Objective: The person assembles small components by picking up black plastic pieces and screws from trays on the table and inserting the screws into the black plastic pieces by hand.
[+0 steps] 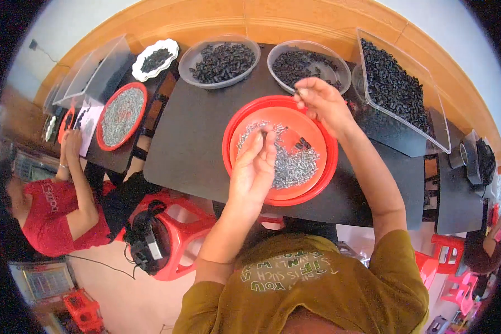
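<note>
1. The left hand is palm-up over the red tray, thumb and fingers nearly meeting; something small and dark seems to sit at the tips, too small to tell.
2. The right hand is raised by the near rim of the right clear bowl, thumb and forefinger drawn together; whether they grip a piece I cannot tell.
3. In the tray lie silver metal pieces, with a few black pieces among them.
4. The step in hand looks like handling single small parts; the next move seems to call for a fine fingertip pinch and steady alignment between the hands.
5. Farther back on the desk stand the left clear bowl and a clear bin, both holding black parts.
6. To the left, a co-worker sits near another red tray.
</note>
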Demonstrator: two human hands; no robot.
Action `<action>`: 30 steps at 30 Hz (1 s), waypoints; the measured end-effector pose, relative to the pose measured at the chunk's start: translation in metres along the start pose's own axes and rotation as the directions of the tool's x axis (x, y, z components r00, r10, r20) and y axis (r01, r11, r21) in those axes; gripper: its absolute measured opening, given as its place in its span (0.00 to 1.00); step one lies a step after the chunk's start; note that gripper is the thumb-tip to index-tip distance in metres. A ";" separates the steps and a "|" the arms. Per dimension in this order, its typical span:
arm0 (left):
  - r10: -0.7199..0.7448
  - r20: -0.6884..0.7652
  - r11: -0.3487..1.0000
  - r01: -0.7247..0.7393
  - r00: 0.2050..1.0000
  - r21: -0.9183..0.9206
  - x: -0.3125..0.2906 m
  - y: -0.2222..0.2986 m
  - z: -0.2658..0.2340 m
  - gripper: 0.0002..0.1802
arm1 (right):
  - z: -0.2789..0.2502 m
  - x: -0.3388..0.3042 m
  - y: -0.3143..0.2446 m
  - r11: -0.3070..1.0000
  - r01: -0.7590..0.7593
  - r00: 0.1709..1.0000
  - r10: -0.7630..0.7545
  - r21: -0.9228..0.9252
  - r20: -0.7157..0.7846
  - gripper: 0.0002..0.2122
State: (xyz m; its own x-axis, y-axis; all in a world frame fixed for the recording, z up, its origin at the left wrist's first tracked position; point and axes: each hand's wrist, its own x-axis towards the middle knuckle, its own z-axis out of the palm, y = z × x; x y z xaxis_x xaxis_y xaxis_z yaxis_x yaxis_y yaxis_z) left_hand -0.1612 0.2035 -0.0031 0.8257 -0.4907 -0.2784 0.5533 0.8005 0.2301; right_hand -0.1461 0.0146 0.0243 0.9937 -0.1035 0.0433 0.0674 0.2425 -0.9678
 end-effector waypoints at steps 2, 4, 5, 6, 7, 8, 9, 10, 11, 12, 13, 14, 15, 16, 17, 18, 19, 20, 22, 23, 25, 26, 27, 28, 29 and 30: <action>-0.016 0.106 1.000 0.014 0.994 0.017 0.005 -0.002 0.001 0.09 | 0.010 -0.017 0.000 0.999 -0.029 0.999 0.030 -0.024 0.038 0.08; -0.011 0.099 1.000 0.009 0.995 0.024 0.007 -0.006 0.004 0.09 | 0.018 -0.030 0.004 0.996 -0.039 0.995 0.032 0.079 0.091 0.07; -0.020 0.100 0.999 0.016 0.995 0.035 0.007 -0.009 0.005 0.09 | 0.020 -0.035 0.007 0.990 -0.039 0.994 0.023 0.139 0.110 0.07; -0.027 0.102 0.999 0.023 0.994 0.047 0.007 -0.011 0.007 0.09 | 0.024 -0.039 0.009 0.990 -0.021 0.994 0.006 0.142 0.107 0.07; -0.017 0.083 0.997 0.011 0.996 0.071 0.005 -0.013 0.009 0.10 | 0.028 -0.043 0.011 0.990 -0.027 0.994 0.011 0.142 0.109 0.07; -0.014 0.082 0.998 0.008 0.997 0.070 0.003 -0.014 0.011 0.10 | 0.032 -0.045 0.013 0.992 0.002 0.992 -0.017 0.124 0.123 0.07; 0.004 0.104 0.997 -0.012 0.995 0.073 0.001 -0.014 0.012 0.09 | 0.035 -0.047 0.014 0.994 0.032 0.989 -0.046 0.107 0.137 0.06; 0.023 0.127 0.997 -0.033 0.992 0.075 -0.001 -0.014 0.014 0.09 | 0.036 -0.049 0.012 0.995 0.069 0.987 -0.078 0.066 0.141 0.06; 0.028 0.128 0.997 -0.037 0.991 0.073 -0.003 -0.015 0.014 0.09 | 0.037 -0.051 0.012 0.995 0.069 0.986 -0.078 0.065 0.146 0.06; 0.037 0.138 0.996 -0.048 0.990 0.078 -0.005 -0.015 0.015 0.09 | 0.038 -0.053 0.013 0.995 0.098 0.986 -0.100 0.020 0.137 0.06; 0.047 0.148 0.995 -0.059 0.988 0.083 -0.007 -0.016 0.015 0.09 | 0.039 -0.055 0.013 0.992 0.126 0.984 -0.122 -0.025 0.129 0.06; 0.052 0.149 0.995 -0.065 0.987 0.080 -0.008 -0.016 0.015 0.09 | 0.042 -0.057 0.014 0.992 0.126 0.983 -0.122 -0.026 0.135 0.06; 0.071 0.144 0.992 -0.084 0.987 0.092 -0.008 -0.017 0.014 0.09 | 0.045 -0.059 0.016 0.987 0.163 0.978 -0.159 -0.015 0.131 0.06; 0.089 0.138 0.989 -0.104 0.986 0.104 -0.009 -0.018 0.014 0.09 | 0.047 -0.060 0.017 0.980 0.199 0.972 -0.197 -0.004 0.127 0.07; 0.092 0.138 0.989 -0.107 0.986 0.102 -0.010 -0.018 0.014 0.09 | 0.049 -0.061 0.018 0.980 0.198 0.972 -0.196 -0.005 0.130 0.07; 0.107 0.165 0.987 -0.124 0.980 0.098 -0.012 -0.018 0.015 0.08 | 0.051 -0.062 0.019 0.980 0.197 0.974 -0.196 0.004 0.113 0.06; 0.121 0.192 0.986 -0.141 0.974 0.093 -0.013 -0.018 0.015 0.08 | 0.051 -0.062 0.020 0.981 0.196 0.976 -0.196 0.013 0.096 0.06; 0.124 0.192 0.986 -0.143 0.974 0.090 -0.014 -0.018 0.016 0.08 | 0.051 -0.062 0.021 0.981 0.195 0.976 -0.195 0.011 0.099 0.06; 0.152 0.215 0.979 -0.177 0.965 0.101 -0.015 -0.018 0.016 0.08 | 0.051 -0.062 0.023 0.984 0.177 0.980 -0.176 -0.003 0.091 0.06; 0.154 0.214 0.979 -0.178 0.965 0.099 -0.016 -0.018 0.017 0.08 | 0.051 -0.061 0.022 0.984 0.176 0.980 -0.174 -0.004 0.093 0.06; 0.163 0.290 0.975 -0.199 0.943 0.102 -0.017 -0.018 0.019 0.08 | 0.051 -0.060 0.022 0.984 0.165 0.980 -0.171 0.065 0.103 0.05; 0.164 0.290 0.975 -0.200 0.943 0.099 -0.017 -0.018 0.020 0.08 | 0.051 -0.060 0.022 0.984 0.164 0.980 -0.170 0.063 0.105 0.05; 0.186 0.286 0.968 -0.226 0.940 0.113 -0.017 -0.019 0.020 0.08 | 0.052 -0.061 0.021 0.986 0.140 0.985 -0.148 0.092 0.090 0.05; 0.208 0.282 0.960 -0.251 0.937 0.127 -0.017 -0.019 0.020 0.07 | 0.052 -0.061 0.021 0.986 0.117 0.989 -0.126 0.121 0.076 0.05; 0.209 0.281 0.960 -0.251 0.937 0.124 -0.016 -0.021 0.020 0.07 | 0.053 -0.061 0.021 0.986 0.115 0.989 -0.124 0.119 0.077 0.05; 0.237 0.268 0.954 -0.275 0.934 0.118 -0.016 -0.022 0.021 0.07 | 0.054 -0.062 0.021 0.983 0.119 0.989 -0.129 0.143 0.065 0.05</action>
State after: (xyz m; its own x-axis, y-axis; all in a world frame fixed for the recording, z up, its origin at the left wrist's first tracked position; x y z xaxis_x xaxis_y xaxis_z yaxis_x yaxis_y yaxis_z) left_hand -0.1841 0.1866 0.0158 0.9314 -0.3611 0.0446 0.3134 0.8585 0.4059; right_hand -0.2013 0.0782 0.0151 0.9803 -0.0711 0.1841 0.1973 0.3639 -0.9103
